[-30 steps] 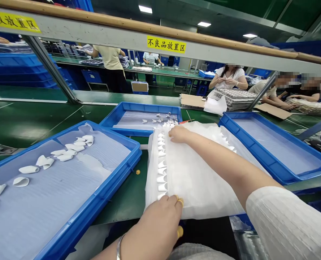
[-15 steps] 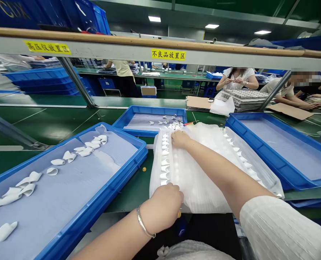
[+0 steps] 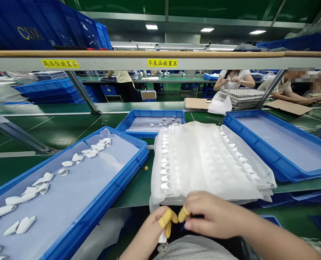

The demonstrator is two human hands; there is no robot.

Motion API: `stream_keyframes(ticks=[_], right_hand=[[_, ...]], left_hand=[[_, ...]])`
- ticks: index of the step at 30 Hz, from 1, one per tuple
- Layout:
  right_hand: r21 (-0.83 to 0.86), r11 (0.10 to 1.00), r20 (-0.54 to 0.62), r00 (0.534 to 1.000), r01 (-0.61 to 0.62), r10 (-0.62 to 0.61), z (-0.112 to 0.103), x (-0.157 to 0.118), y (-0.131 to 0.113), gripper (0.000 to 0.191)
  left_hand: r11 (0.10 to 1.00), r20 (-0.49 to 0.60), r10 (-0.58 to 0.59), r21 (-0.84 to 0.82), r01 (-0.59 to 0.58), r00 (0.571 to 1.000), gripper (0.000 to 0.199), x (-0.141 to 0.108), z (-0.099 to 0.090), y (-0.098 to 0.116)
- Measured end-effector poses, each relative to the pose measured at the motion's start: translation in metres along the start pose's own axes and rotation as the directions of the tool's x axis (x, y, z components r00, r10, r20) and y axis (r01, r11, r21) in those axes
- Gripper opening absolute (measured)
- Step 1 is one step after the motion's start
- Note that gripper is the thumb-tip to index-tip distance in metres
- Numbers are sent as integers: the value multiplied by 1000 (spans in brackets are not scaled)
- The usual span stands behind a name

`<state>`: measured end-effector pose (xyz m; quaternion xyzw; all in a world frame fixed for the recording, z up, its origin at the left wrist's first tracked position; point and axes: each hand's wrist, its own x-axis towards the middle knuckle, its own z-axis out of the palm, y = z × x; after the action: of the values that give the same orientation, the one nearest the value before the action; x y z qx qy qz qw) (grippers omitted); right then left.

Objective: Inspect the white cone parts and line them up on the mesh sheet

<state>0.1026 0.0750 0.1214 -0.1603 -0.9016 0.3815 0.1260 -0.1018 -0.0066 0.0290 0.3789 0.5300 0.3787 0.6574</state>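
My left hand [image 3: 156, 225], with yellow finger cots, is low in front of my body, closed on a small white curved piece [image 3: 163, 237], mostly hidden by the fingers. Close to its fingertips is my right hand [image 3: 209, 213], its index finger in a yellow cot and its thumb apart, with nothing visible between them. Just beyond both hands lies a stack covered by a translucent white sheet [image 3: 192, 159]. White curved pieces [image 3: 165, 168] stand in a row along its left side, and another row [image 3: 240, 155] runs down the right.
At left, a blue tray [image 3: 128, 173] holds scattered white pieces. A smaller blue tray [image 3: 122, 126] with more pieces stands behind the stack. A lined blue tray [image 3: 282, 144] is at right. A shelf rail [image 3: 117, 63] crosses above; people work beyond.
Both hands have come back from the stack's left row toward my body and now meet in front of it. The view has tilted slightly.
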Motion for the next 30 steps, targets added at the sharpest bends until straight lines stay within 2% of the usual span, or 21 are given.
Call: stream_keyframes(ticks=[3,5,7,10,13,16,20,23,25,30], right_hand=[[21,992,6,993,-121,121,53,-4,14,19],[27,982,-16,982,-188,188,83,1,28,29],[30,977,-34,977,-210,210,104,7,39,38],[10,978,-56,977,-207,207,121,11,44,38],[13,974,-86,970,-227,228,125,10,43,28],[130,965,-120,962,-229,245,122,5,40,18],[357,903,-187,929,-238,319,114,-5,42,33],[439,859,-302,857,-262,416,107,-17,40,39],[494,824,-361,797,-278,484,102,-25,34,41],[604,758,-450,681,-245,578,96,-47,14,38]], left_hand=[[987,-146,-17,-162,-7,989,59,6,10,-19],[960,-200,-50,-279,-8,979,62,6,16,-29],[925,-247,-98,-379,-3,964,60,4,21,-37],[879,-311,-134,-476,-32,941,55,0,28,-45],[876,-287,-128,-481,-27,949,57,-2,31,-52],[924,-199,-87,-383,4,976,63,0,27,-54],[990,7,7,-144,-6,1000,66,0,18,-41],[998,118,34,-54,-28,992,62,-2,17,-24],[998,154,54,-42,-48,987,62,-2,18,-15],[997,215,55,44,-66,975,53,5,29,-6]])
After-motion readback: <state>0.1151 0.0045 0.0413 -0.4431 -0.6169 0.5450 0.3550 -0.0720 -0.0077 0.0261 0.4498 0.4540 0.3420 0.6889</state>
